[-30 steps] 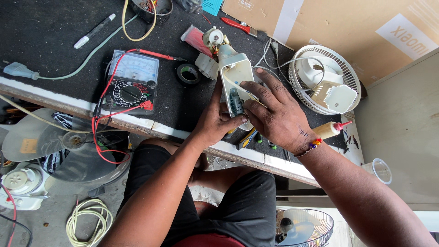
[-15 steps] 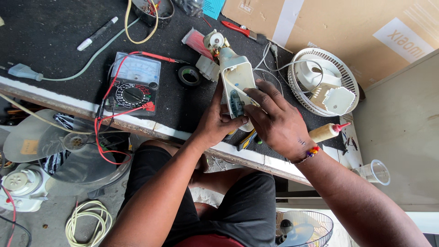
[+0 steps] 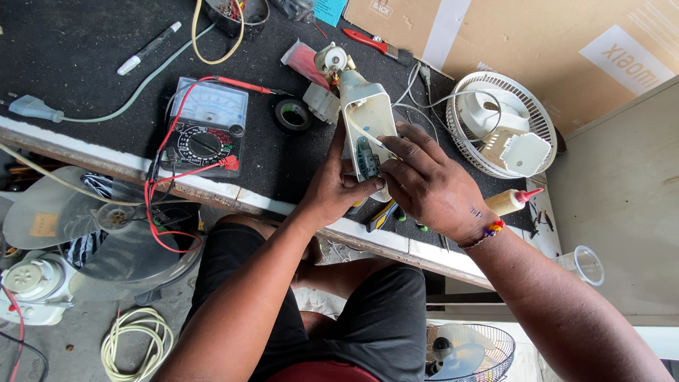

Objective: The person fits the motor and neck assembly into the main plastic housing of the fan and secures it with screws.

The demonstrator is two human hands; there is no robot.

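My left hand (image 3: 338,185) grips the lower end of a cream plastic fan housing (image 3: 368,117) that lies open side up on the black bench top (image 3: 85,85). My right hand (image 3: 431,185) rests over the same end, its fingertips pressing on the dark switch block (image 3: 366,159) and a white wire inside the housing. A small motor part (image 3: 331,59) sits at the housing's far end.
An analog multimeter (image 3: 205,127) with red leads lies left of the housing, beside a roll of black tape (image 3: 293,114). A white fan grille (image 3: 502,124) and a glue bottle (image 3: 511,201) sit to the right. Fan blades (image 3: 85,233) and cable coils lie on the floor.
My right hand has shifted slightly down and left over the housing's lower end. The left hand keeps its grip.
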